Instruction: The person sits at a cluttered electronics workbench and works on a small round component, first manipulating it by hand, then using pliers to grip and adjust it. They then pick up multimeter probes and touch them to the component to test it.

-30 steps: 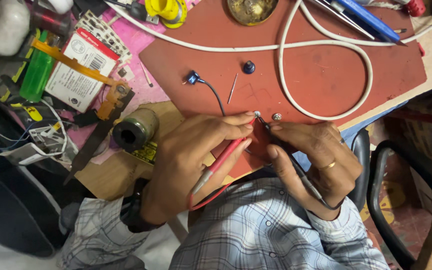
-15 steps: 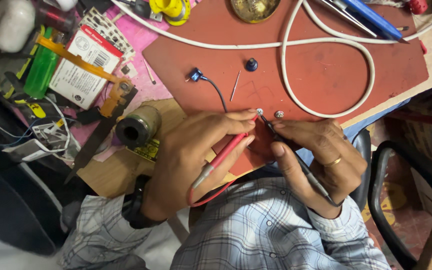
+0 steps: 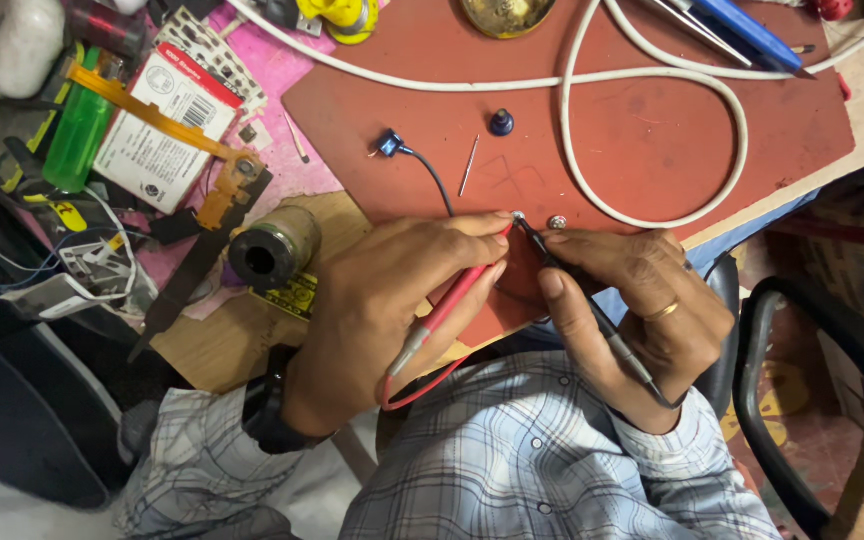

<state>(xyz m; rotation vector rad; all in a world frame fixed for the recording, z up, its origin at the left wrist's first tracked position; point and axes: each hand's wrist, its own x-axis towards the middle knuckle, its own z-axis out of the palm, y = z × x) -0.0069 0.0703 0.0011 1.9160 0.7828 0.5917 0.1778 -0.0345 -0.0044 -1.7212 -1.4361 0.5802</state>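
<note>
Probes converge on the small metal part (image 3: 519, 216) at the red mat's (image 3: 652, 150) near edge. Your left hand (image 3: 392, 300) pinches the red probe (image 3: 452, 300), your right hand (image 3: 632, 310) the black probe (image 3: 592, 310); both shafts angle back toward you, hands equally near.

You work on a matt red-brown mat (image 3: 652, 150), which looks like rubber with fine scratches. Above your hands on this mat, the white cable (image 3: 742, 110) is smooth plastic. Your left hand (image 3: 392, 310) holds a glossy red plastic probe (image 3: 452, 305); your right hand (image 3: 632, 310) holds a matt black one (image 3: 592, 310). Left of the mat, the board (image 3: 222, 345) is bare wood and the cylinder (image 3: 272, 250) is dull metal.
</note>
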